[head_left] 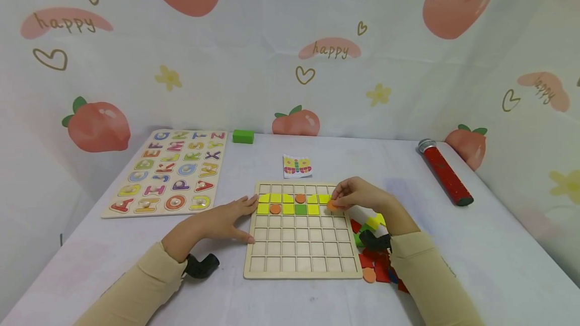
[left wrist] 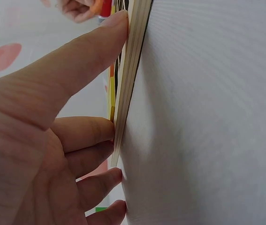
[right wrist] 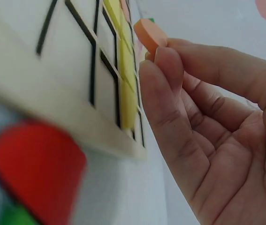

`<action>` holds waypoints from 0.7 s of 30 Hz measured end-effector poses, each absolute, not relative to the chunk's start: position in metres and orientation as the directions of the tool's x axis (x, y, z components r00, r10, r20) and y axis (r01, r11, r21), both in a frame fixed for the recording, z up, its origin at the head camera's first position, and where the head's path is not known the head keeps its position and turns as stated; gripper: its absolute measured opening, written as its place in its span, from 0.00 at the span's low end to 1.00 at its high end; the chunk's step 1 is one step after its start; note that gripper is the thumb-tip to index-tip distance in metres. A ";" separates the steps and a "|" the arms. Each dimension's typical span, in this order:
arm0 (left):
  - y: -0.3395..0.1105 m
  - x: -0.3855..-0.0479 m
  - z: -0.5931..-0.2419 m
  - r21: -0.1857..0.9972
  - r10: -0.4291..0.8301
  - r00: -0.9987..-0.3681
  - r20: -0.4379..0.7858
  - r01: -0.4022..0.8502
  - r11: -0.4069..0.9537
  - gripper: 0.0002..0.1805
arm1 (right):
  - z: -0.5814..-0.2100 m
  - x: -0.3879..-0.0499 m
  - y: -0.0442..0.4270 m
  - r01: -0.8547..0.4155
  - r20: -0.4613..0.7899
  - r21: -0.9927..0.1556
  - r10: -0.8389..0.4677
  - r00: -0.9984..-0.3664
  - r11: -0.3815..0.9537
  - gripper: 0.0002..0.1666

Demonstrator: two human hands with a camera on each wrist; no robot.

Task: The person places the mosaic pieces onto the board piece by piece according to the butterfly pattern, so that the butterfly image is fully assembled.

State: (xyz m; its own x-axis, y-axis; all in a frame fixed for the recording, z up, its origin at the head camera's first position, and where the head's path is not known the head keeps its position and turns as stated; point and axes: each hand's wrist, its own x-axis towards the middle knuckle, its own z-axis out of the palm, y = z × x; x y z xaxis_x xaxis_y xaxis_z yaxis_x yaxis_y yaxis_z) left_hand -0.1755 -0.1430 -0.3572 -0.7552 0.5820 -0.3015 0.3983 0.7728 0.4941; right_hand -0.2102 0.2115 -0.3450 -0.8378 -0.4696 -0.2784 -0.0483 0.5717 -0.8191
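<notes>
A wooden grid board (head_left: 303,274) lies flat on the table. Yellow pieces, two orange discs and a green square (head_left: 300,209) fill much of its two far rows. My left hand (head_left: 226,219) rests at the board's left side, thumb and fingertips touching the edge (left wrist: 132,61), fingers mostly straight. Between thumb and fingers my right hand (head_left: 364,196) pinches an orange disc (right wrist: 150,35), held over the right end of the second row. In the right wrist view the disc is tilted and apart from the board. Behind the board lies a small butterfly picture card (head_left: 297,167).
Loose red, green, yellow and orange pieces (head_left: 381,268) lie in a pile right of the board, partly under the right wrist. An alphabet puzzle board (head_left: 160,190) is at left. A green block (head_left: 243,137) stands behind, and a red microphone (head_left: 446,174) lies far right.
</notes>
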 end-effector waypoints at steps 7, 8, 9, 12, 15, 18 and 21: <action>-0.143 -0.176 -0.357 0.488 0.572 -0.759 -0.311 0.389 0.781 0.53 | -0.357 -0.215 0.198 -0.047 -0.278 -0.808 -0.451 -0.848 0.587 0.10; -0.143 -0.176 -0.357 0.487 0.572 -0.759 -0.312 0.389 0.782 0.53 | -0.358 -0.215 0.197 -0.049 -0.274 -0.805 -0.444 -0.853 0.592 0.10; -0.143 -0.176 -0.357 0.487 0.572 -0.759 -0.311 0.390 0.782 0.53 | -0.359 -0.215 0.197 -0.054 -0.268 -0.803 -0.441 -0.857 0.594 0.10; -0.143 -0.176 -0.357 0.484 0.568 -0.762 -0.310 0.388 0.785 0.52 | -0.359 -0.214 0.196 -0.066 -0.255 -0.801 -0.437 -0.863 0.596 0.09; -0.143 -0.176 -0.358 0.491 0.571 -0.762 -0.305 0.389 0.780 0.52 | -0.359 -0.212 0.195 -0.076 -0.247 -0.797 -0.438 -0.864 0.600 0.09; -0.143 -0.176 -0.358 0.495 0.571 -0.762 -0.306 0.385 0.779 0.53 | -0.358 -0.212 0.195 -0.079 -0.247 -0.790 -0.433 -0.867 0.608 0.08; -0.143 -0.176 -0.358 0.494 0.568 -0.763 -0.309 0.382 0.781 0.53 | -0.358 -0.211 0.194 -0.083 -0.245 -0.788 -0.434 -0.867 0.610 0.07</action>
